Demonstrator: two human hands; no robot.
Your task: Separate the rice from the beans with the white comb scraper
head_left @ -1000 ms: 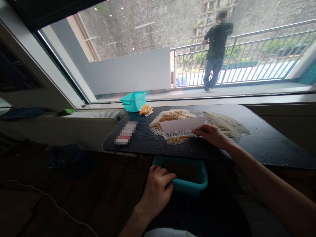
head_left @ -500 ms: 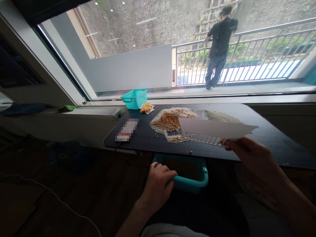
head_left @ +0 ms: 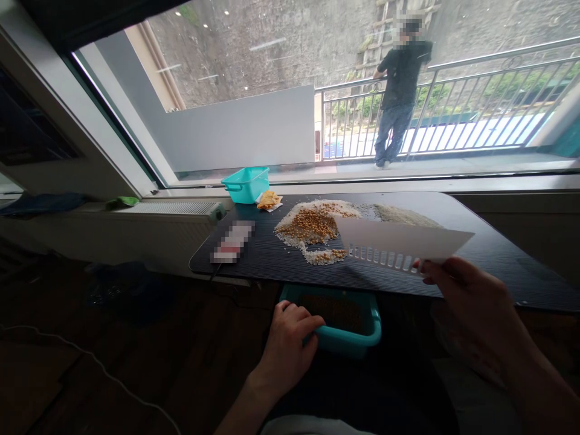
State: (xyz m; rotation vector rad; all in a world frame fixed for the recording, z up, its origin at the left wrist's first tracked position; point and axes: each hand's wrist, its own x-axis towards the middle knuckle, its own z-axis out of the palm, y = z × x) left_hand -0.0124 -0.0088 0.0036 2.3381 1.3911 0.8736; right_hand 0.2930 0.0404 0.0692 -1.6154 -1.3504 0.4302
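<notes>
My right hand (head_left: 466,290) pinches the right end of a white slotted card (head_left: 408,238), a row of openings along its lower edge. The card hangs tilted over the dark table, just right of a pile of white rice (head_left: 290,220) mixed with yellow-brown beans (head_left: 315,225). A small patch of rice and beans (head_left: 324,257) lies nearer the table's front edge. Below that edge, my left hand (head_left: 292,332) is wrapped over the left front rim of a teal plastic bin (head_left: 351,339). Dark, grainy contents (head_left: 335,311) lie inside it, too dim to identify.
On the dark table (head_left: 263,260) are an empty-looking teal basket (head_left: 247,184), a yellow crumpled thing on white paper (head_left: 269,200), a blurred-out phone-like object (head_left: 233,241) with a cable, and a paler grain heap (head_left: 403,214). Outside the window, a person (head_left: 399,90) leans on a railing.
The card in my right hand has shifted a little right, away from the pile. A single bean near the table's front edge is gone from there. My left hand stays on the bin.
</notes>
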